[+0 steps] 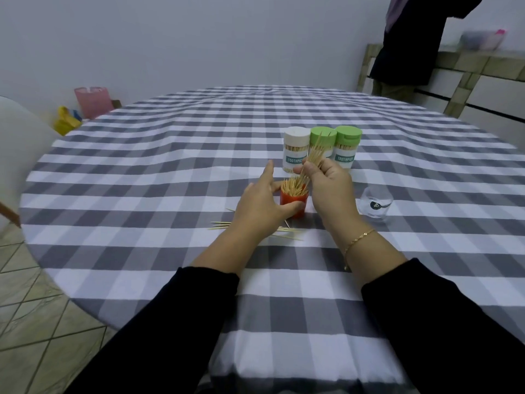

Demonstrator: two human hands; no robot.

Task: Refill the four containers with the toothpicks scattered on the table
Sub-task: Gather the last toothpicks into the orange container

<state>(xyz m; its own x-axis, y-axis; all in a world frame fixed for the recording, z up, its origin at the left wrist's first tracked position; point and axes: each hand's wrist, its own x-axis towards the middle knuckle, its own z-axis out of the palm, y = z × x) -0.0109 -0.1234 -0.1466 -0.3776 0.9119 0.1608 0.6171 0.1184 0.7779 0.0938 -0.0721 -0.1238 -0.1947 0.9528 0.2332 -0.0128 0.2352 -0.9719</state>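
Observation:
A red open container (pixel 295 201) packed with toothpicks stands upright on the checked tablecloth. My left hand (pixel 260 203) wraps around its left side and front. My right hand (pixel 329 186) pinches a bundle of toothpicks (pixel 316 155) just above the container's mouth, their lower ends among those inside. Behind stand three closed containers in a row: a white-lidded one (pixel 296 150), a green-lidded one (pixel 322 137) partly hidden by the bundle, and another green-lidded one (pixel 347 147). A few loose toothpicks (pixel 287 233) lie on the cloth near my left wrist.
A clear lid or cup (pixel 376 204) lies to the right of my right hand. The round table (pixel 142 166) has a white chair (pixel 20 143) at its left edge. A person in dark clothes (pixel 409 46) stands at the far right by a tiled counter.

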